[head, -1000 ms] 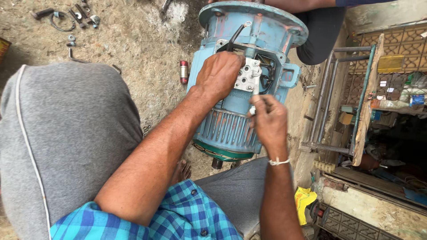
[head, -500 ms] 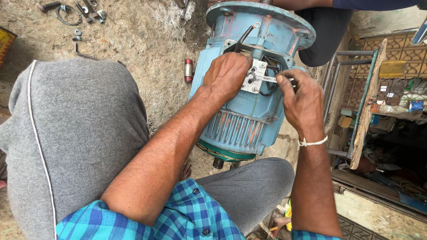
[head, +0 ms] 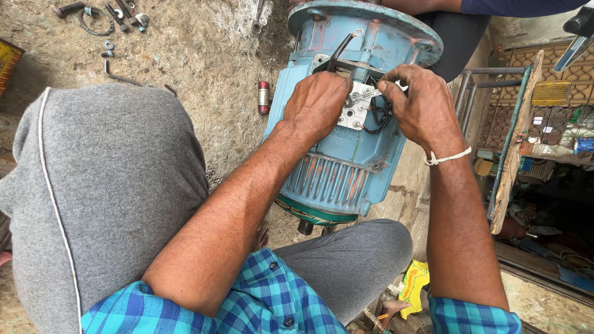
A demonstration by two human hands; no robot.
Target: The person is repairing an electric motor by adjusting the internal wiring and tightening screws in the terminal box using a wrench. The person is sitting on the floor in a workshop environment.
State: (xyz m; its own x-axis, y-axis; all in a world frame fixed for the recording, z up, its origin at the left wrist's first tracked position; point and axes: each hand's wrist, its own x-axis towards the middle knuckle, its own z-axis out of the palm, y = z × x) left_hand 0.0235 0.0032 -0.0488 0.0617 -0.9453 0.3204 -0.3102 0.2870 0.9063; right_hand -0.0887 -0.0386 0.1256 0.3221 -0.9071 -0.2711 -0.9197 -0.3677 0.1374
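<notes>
A blue electric motor (head: 346,179) stands on end on the dirt floor in front of me, between my knees. Its terminal box is uncovered, showing a white terminal block (head: 354,114) with black wires (head: 377,117). My left hand (head: 318,99) lies curled over the block's left side, gripping it beside a black cable (head: 340,49). From the right, my right hand (head: 424,102) pinches a thin metal tool (head: 370,94), whose tip is on the terminals. Which terminal it touches is hidden by my fingers.
Loose bolts, washers and spanners (head: 108,15) lie on the ground at the far left. A small red cylinder (head: 263,97) sits beside the motor. Another person's arm (head: 433,5) reaches the motor's top. A metal frame (head: 501,130) and shelves stand right; a yellow packet (head: 414,284) lies below.
My right hand has risen from the motor's lower right side to the terminal block and now holds the tool's tip there. My left hand has stayed on the block.
</notes>
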